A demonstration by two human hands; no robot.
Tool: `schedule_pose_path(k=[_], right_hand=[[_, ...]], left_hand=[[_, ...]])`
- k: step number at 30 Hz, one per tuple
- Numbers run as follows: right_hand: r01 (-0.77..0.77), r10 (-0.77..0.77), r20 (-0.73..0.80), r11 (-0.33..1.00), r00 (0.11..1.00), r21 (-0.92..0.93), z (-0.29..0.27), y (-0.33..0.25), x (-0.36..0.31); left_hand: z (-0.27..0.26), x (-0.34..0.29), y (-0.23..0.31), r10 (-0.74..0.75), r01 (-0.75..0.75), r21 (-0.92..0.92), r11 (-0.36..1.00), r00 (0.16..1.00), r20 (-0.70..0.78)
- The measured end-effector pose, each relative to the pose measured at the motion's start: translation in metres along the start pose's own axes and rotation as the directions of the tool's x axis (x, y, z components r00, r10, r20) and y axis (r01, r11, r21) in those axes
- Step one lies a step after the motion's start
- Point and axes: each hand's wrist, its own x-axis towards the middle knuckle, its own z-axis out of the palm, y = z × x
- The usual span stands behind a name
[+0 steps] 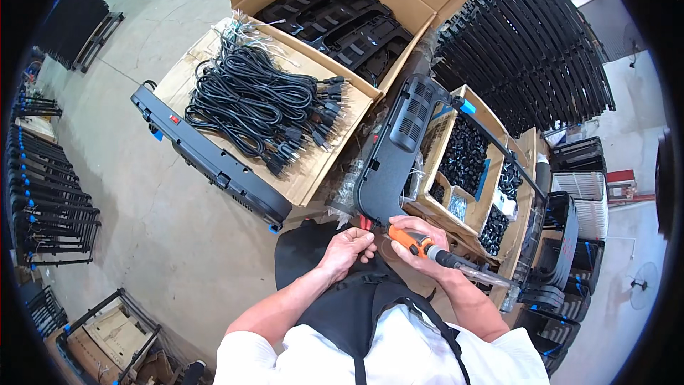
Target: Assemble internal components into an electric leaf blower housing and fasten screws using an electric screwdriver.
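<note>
My left hand [348,251] is closed in a pinch just below a small red piece [365,222], which sits at the near end of a black plastic housing. What lies between its fingertips, if anything, is too small to make out. My right hand [422,242] is wrapped round an orange and black power screwdriver [407,239], whose body runs off to the right past my wrist. The L-shaped black housing [377,178] has a vented raised block [415,121] at its far end. Its near corner is right in front of both hands.
Coiled black power cords [249,100] lie on a cardboard box [313,182] at left, with a long black housing [206,153] along its side. An open carton [420,39] holds black plastic parts. Bins of small black parts [459,153] stand right; stacked black frames [520,43] rise behind.
</note>
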Motion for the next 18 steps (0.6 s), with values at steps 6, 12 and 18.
schedule_pose_path(k=[6, 12, 18], right_hand=[[-0.062, 0.062, 0.017, 0.997, 0.998, 0.035, 0.000, -0.004, 0.001], [-0.193, 0.193, -0.004, 0.981, 0.981, -0.012, -0.003, -0.024, 0.004], [-0.063, 0.087, -0.106, 0.975, 0.991, 0.211, -0.021, -0.027, 0.002]], left_hand=[[-0.006, -0.003, 0.016, -0.044, 0.040, -0.181, 0.983, 0.999, -0.020], [-0.019, 0.010, 0.017, -0.080, 0.090, -0.159, 0.983, 0.994, 0.070], [0.004, 0.028, 0.035, -0.107, 0.110, -0.347, 0.931, 0.994, 0.029]])
